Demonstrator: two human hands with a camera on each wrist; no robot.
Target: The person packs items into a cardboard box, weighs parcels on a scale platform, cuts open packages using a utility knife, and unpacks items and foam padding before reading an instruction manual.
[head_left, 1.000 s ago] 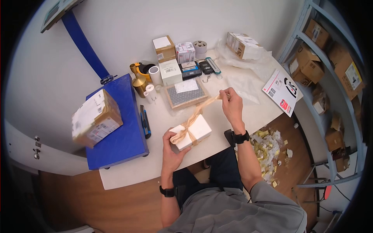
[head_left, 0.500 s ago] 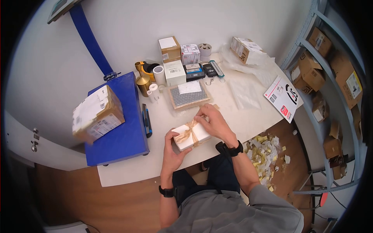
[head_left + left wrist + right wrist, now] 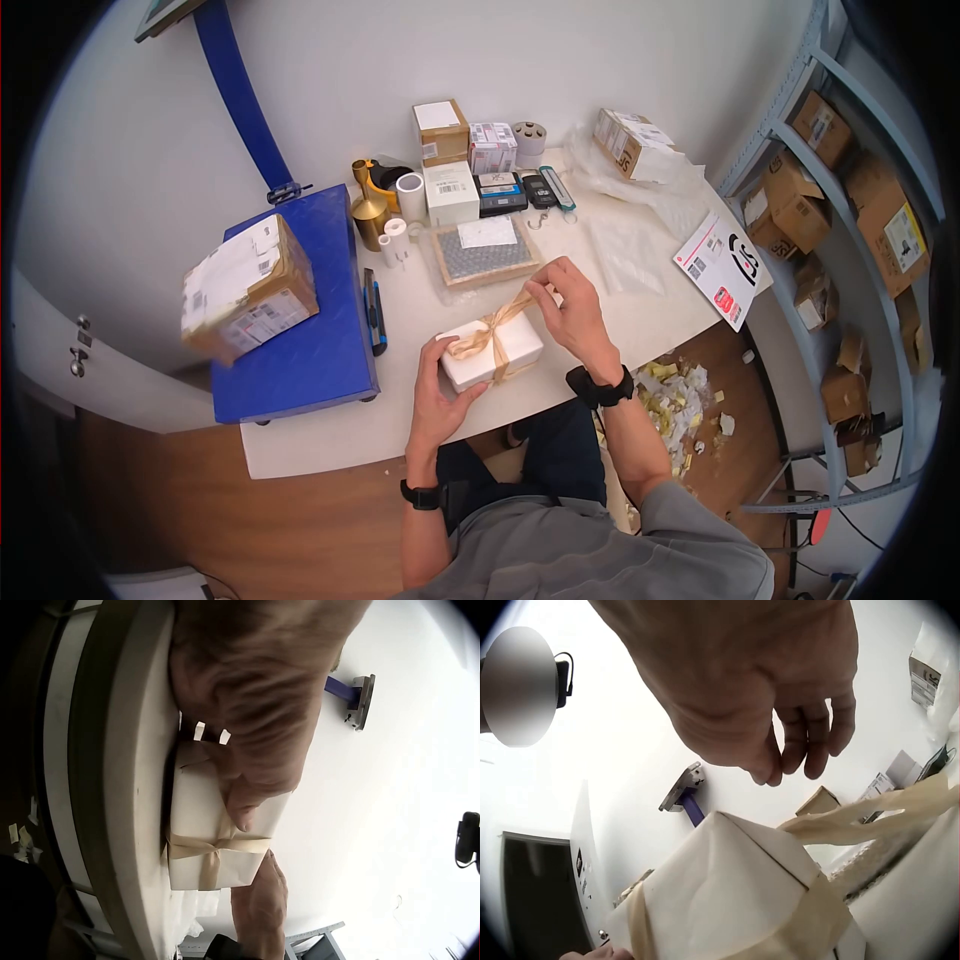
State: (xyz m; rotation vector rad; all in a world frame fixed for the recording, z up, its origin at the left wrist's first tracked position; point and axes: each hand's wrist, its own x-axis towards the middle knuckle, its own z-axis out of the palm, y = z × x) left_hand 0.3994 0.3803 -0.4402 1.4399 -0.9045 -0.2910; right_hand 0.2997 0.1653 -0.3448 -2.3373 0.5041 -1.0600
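Note:
A white box [image 3: 495, 352] tied with a cream ribbon [image 3: 498, 336] sits close to the table's front edge. My left hand [image 3: 436, 400] grips its left end, thumb along the near side and fingers round the far side. In the left wrist view the ribbon crosses the box with a knot. Above the box's right end is my right hand [image 3: 572, 310], thumb and index fingertips together beside a raised ribbon tail. The right wrist view has a gap between those fingertips and the loose ribbon [image 3: 870, 814]; I cannot tell whether they pinch any of it.
Behind the box lies a bubble-wrapped parcel [image 3: 490, 257]. A blue platform scale [image 3: 335, 350] bears a taped carton [image 3: 250, 285], with a box cutter [image 3: 373, 312] alongside. Small boxes, tape rolls and a brass vessel [image 3: 370, 218] stand at the back. Shelves [image 3: 800, 130] rise on the right.
My right hand came in from pulling a long ribbon tail outward to the box's right end, then lifted slightly up and right. The left hand keeps its grip on the box.

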